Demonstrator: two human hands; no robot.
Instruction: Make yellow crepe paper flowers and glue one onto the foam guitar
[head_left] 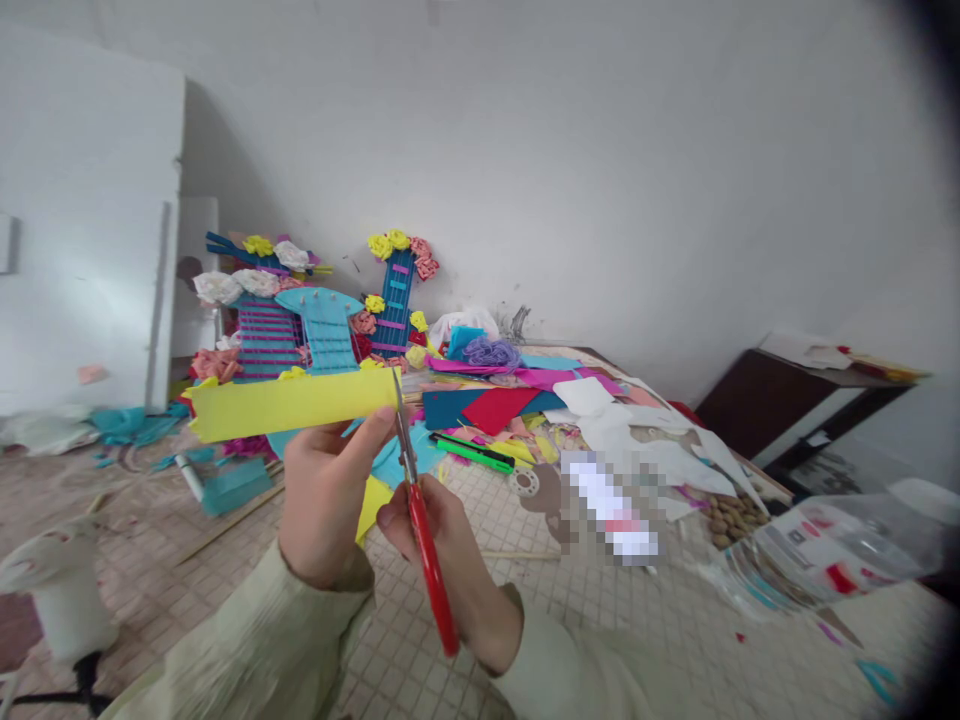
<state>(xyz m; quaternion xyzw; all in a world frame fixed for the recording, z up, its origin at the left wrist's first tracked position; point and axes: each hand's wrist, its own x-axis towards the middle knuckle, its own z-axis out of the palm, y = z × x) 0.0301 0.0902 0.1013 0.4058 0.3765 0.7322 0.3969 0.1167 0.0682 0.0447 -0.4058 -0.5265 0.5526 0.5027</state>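
Note:
My left hand (328, 490) pinches a long yellow paper strip (292, 403) near its right end, thumb in front. The strip stretches out to the left, and its far end has an uneven edge. My right hand (450, 545) grips red-handled scissors (429, 560), which point upward. Their metal blades stand at the strip's right edge, close to my left thumb; whether paper lies between them I cannot make out. A piece of yellow paper (373, 505) shows on the table between my hands.
Decorated paper models (330, 325) stand against the wall. A green utility knife (472, 452), coloured paper sheets and purple yarn (491, 352) lie behind my hands. A glue gun (60, 590) is at left, a clear plastic bottle (832, 550) at right. A white board (82, 220) leans at left.

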